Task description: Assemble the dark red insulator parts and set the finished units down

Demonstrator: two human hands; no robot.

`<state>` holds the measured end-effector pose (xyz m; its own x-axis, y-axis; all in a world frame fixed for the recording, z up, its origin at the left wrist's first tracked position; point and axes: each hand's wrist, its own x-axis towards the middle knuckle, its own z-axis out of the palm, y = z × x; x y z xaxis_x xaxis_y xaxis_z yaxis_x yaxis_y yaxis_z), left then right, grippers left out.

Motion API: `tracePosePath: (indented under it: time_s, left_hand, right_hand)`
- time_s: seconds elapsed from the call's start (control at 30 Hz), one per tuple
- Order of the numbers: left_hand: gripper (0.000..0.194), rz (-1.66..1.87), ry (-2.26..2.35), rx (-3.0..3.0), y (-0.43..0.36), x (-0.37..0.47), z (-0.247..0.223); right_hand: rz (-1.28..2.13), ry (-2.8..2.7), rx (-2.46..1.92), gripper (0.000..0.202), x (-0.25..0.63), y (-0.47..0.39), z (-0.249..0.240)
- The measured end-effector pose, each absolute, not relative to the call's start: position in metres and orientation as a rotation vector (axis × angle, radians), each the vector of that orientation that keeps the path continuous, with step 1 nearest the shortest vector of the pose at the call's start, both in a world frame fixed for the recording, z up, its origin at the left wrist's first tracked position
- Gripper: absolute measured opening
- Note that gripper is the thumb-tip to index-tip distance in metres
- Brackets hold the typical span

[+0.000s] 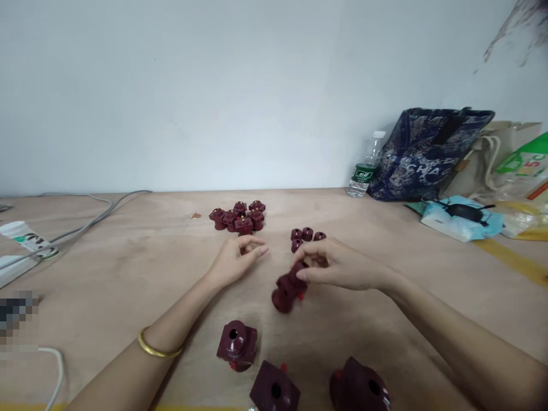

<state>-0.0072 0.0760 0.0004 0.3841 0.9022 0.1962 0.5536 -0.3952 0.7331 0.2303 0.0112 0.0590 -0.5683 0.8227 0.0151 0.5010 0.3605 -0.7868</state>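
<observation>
My right hand point(327, 264) is closed on a dark maroon plastic fitting point(285, 291), gripping its upper end between thumb and fingers. The fitting is tilted, slightly blurred, and shows a small red tab on its side. My left hand point(237, 260) rests near the middle of the table with nothing in it, its thumb and fingers apart. Just beyond it sits a cluster of maroon fittings with brass-coloured centres point(243, 224). Several small maroon caps with holes point(307, 233) stand behind my right hand. Nearer to me are three larger maroon fittings point(237, 345) with red tabs.
A water bottle point(363, 168), a dark patterned bag point(428, 154) and a blue tissue pack point(462, 218) with a black object on it stand at the back right. Grey cables point(92, 222) and a white cup point(28, 237) lie at left. The wall point(214, 103) bounds the table.
</observation>
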Motion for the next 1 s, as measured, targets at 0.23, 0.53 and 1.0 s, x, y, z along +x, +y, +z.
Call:
tracePosePath:
  time_s: [0.23, 0.53, 1.0]
  left_hand:
    - [0.039, 0.650, 0.923, 1.950, 0.046, 0.015, 0.019]
    - [0.035, 0.629, 0.989, 1.792, 0.071, -0.023, 0.034]
    - [0.038, 1.577, 1.770, 1.866, 0.102, -0.046, -0.003]
  right_hand:
    - [1.169, -1.770, -1.281, 0.026, 0.207, 0.017, 0.015]
    - [0.536, -2.147, -1.213, 0.022, 0.244, 0.022, 0.049]
    - [0.875, -2.521, -1.484, 0.045, 0.248, -0.024, 0.089]
